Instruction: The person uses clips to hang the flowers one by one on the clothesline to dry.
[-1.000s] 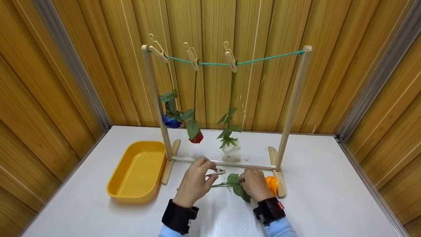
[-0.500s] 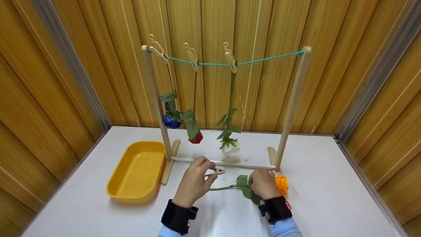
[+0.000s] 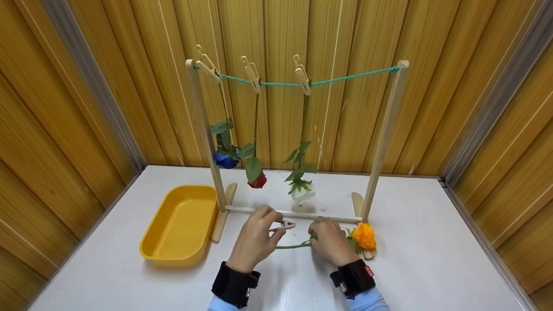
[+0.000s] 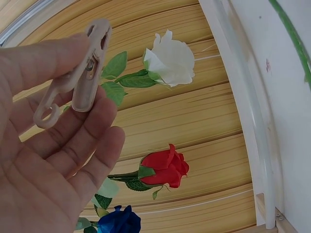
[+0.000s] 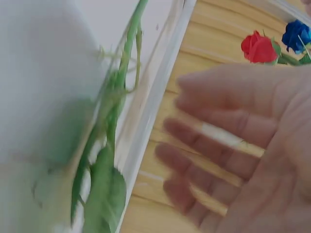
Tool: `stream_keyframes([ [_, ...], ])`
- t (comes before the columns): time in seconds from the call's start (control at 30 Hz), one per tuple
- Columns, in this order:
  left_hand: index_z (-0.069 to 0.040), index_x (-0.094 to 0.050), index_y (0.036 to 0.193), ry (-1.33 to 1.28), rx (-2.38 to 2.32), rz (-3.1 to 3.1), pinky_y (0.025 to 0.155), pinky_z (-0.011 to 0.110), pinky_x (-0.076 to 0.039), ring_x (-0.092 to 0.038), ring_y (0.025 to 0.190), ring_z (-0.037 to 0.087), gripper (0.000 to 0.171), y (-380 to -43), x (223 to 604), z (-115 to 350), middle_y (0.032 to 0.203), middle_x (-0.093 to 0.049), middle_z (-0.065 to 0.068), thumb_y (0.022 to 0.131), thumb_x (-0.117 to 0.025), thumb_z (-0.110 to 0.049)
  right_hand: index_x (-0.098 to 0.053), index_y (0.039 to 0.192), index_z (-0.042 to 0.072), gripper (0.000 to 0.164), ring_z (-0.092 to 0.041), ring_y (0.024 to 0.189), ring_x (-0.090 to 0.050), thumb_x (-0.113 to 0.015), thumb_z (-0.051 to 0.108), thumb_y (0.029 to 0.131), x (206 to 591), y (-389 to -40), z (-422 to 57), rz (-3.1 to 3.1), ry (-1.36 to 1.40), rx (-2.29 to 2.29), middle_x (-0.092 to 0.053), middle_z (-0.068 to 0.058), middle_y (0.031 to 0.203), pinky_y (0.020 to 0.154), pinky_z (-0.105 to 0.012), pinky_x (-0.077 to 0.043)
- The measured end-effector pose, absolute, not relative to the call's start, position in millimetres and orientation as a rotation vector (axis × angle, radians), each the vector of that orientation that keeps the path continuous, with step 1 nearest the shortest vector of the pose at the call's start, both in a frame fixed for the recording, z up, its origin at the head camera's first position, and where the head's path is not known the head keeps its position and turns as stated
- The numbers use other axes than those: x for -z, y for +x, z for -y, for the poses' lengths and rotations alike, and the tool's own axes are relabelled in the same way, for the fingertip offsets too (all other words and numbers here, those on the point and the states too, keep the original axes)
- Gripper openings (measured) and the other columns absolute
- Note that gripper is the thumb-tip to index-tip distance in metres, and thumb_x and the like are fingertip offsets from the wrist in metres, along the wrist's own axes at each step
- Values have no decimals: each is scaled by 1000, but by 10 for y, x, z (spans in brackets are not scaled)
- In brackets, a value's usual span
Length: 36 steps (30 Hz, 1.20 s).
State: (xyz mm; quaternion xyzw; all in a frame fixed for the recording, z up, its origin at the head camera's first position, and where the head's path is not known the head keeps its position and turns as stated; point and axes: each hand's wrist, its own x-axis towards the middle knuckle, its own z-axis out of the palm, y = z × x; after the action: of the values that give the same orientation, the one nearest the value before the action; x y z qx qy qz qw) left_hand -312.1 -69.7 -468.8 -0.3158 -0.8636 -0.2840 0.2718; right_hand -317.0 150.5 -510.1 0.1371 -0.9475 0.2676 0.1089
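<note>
My left hand (image 3: 258, 235) pinches a pale clothespin (image 4: 80, 77) between thumb and fingers, above the white table. An orange rose (image 3: 364, 236) lies on the table, its green stem (image 3: 293, 246) pointing left toward that hand. Over the rose's leaves is my right hand (image 3: 330, 242), partly hiding them in the head view. From the right wrist, its fingers (image 5: 209, 160) look loosely extended and apart from the leafy stem (image 5: 116, 111), with nothing held.
Clothespins on a green cord (image 3: 358, 76) hold a blue rose (image 3: 226, 160), a red rose (image 3: 257, 181) and a white rose (image 4: 172, 58) upside down. The cord spans a wooden frame (image 3: 384, 147). A yellow tray (image 3: 149, 255) stands at the left.
The orange rose slid right with my right hand, which then let go and moved back left along the stem. The flower head now sits slightly farther back. My left hand stays with the clothespin.
</note>
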Motion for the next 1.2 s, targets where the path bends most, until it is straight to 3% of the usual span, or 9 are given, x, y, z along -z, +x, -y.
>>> stream_keyframes([
  [0.3, -7, -70, 95, -856, 756, 2297, 73, 31, -52, -59, 86, 16, 23, -3130, 4696, 691, 94, -59, 1, 81, -88, -8, -75, 92, 0, 9, -37, 113, -67, -75, -1, 83, 5202, -3158, -1309, 2785, 843, -685, -71, -19, 121, 98, -52, -52],
  [0.47, -8, -71, 95, -867, 758, 2284, 73, 31, -53, -59, 86, 16, 23, -3132, 4694, 693, 94, -60, 2, 81, -89, -9, -77, 94, 4, 12, -37, 126, -62, -70, 0, 85, 5255, -3134, -1263, 2820, 889, -597, -69, -18, 130, 105, -68, -42],
  [0.6, -8, -70, 95, -866, 756, 2282, 73, 32, -53, -60, 85, 17, 24, -3135, 4694, 703, 94, -60, 2, 80, -89, -10, -76, 97, 5, 13, -40, 124, -62, -71, 1, 86, 5266, -3108, -1245, 2847, 867, -589, -68, -19, 132, 103, -77, -36],
  [0.63, -8, -70, 95, -865, 758, 2283, 73, 32, -53, -60, 85, 17, 24, -3135, 4695, 707, 94, -60, 2, 80, -89, -9, -76, 96, 5, 12, -40, 121, -63, -71, 0, 85, 5267, -3107, -1238, 2842, 867, -587, -69, -18, 130, 102, -75, -39],
  [0.73, -8, -70, 95, -862, 764, 2289, 74, 32, -53, -60, 85, 17, 24, -3133, 4703, 715, 94, -60, 2, 81, -89, -9, -75, 88, 7, 12, -30, 101, -67, -73, -2, 82, 5272, -3114, -1215, 2805, 885, -593, -75, -11, 112, 94, -55, -50],
  [0.87, -7, -70, 96, -858, 772, 2297, 73, 32, -53, -60, 85, 16, 24, -3129, 4708, 717, 94, -59, 2, 81, -89, -9, -74, 84, 10, 18, -17, 81, -58, -73, -7, 77, 5297, -3137, -1190, 2779, 869, -600, -71, -1, 89, 74, -35, -43],
  [1.03, -7, -71, 96, -855, 773, 2301, 73, 32, -53, -59, 85, 16, 23, -3131, 4705, 712, 94, -59, 2, 81, -88, -10, -70, 79, 12, 24, -15, 76, -54, -70, -11, 72, 5326, -3143, -1184, 2788, 839, -572, -59, 3, 78, 67, -33, -39],
  [1.2, -7, -71, 96, -860, 764, 2296, 73, 32, -53, -60, 85, 17, 22, -3141, 4705, 710, 94, -60, 3, 82, -88, -9, -66, 71, 13, 21, -16, 72, -52, -73, -7, 73, 5353, -3145, -1188, 2764, 853, -559, -53, 5, 73, 64, -31, -36],
])
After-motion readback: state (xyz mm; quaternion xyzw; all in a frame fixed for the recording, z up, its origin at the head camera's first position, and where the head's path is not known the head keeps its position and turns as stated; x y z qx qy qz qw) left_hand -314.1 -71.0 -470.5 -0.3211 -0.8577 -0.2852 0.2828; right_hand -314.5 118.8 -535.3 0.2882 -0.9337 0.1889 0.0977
